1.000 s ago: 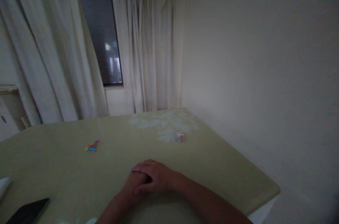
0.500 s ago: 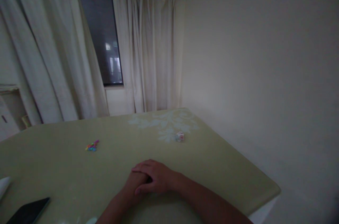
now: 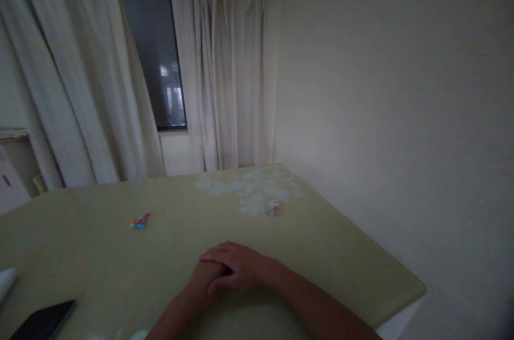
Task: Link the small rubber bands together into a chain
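My right hand (image 3: 236, 265) lies across the back of my left hand (image 3: 209, 274), its fingers folded over it and its thumb along the near side. The fingers of my left hand are hidden beneath. Both hands are together low over the near middle of the table (image 3: 321, 254). Beyond them to the left is a small cluster of brightly coloured pieces (image 3: 140, 221), too small to name. Farther back, a little right of my hands, sits a small clear and whitish object with reddish marks (image 3: 273, 208). Neither hand touches these.
A dark flat device (image 3: 44, 320) like a phone or tablet lies at the near left, with a white object (image 3: 6, 282) behind it. Curtains (image 3: 236, 72) and a dark window (image 3: 155, 51) stand behind the table. A plain wall (image 3: 385, 104) runs along its right side.
My right thumb has shifted very slightly to the right over my left hand. Everything else looks the same.
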### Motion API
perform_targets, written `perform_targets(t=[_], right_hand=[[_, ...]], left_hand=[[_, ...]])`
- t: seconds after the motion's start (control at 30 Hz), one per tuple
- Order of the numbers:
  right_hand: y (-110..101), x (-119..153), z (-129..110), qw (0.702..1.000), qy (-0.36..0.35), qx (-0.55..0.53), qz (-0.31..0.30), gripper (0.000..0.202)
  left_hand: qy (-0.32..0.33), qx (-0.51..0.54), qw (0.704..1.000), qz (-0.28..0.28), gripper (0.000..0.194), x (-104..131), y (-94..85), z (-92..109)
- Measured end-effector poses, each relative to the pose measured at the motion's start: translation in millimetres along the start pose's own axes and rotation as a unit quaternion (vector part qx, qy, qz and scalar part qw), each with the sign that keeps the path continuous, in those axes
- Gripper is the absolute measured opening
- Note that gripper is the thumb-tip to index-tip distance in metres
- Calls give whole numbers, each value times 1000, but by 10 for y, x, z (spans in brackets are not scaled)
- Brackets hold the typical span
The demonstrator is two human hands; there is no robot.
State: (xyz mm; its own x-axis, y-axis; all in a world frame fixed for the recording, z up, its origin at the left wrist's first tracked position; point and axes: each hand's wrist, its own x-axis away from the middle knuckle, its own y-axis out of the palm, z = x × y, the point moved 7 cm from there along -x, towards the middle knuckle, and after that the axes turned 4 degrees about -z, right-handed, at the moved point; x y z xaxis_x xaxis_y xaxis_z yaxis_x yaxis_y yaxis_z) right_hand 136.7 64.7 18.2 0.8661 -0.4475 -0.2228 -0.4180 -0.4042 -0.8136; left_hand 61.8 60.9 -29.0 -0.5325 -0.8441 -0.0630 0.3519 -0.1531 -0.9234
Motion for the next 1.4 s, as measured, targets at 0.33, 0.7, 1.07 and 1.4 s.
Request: perform_targets(t=[0.33, 0.7, 1.07, 1.4], right_hand=[[-1033, 1015, 1557, 851, 465, 187, 159, 69], [-569, 394, 818, 977, 191, -79, 42, 47], [-380, 304, 552, 974, 95, -203, -22, 70], [-308, 257, 519, 984, 140, -105, 26, 76]], left_hand=[[-18, -60, 998, -6, 39, 23, -129, 175], [-84, 36, 987, 129, 68, 66, -308, -88], [-34, 53, 995, 72, 66, 68, -247, -54], [-107, 108, 984, 95, 62, 98, -394, -298]])
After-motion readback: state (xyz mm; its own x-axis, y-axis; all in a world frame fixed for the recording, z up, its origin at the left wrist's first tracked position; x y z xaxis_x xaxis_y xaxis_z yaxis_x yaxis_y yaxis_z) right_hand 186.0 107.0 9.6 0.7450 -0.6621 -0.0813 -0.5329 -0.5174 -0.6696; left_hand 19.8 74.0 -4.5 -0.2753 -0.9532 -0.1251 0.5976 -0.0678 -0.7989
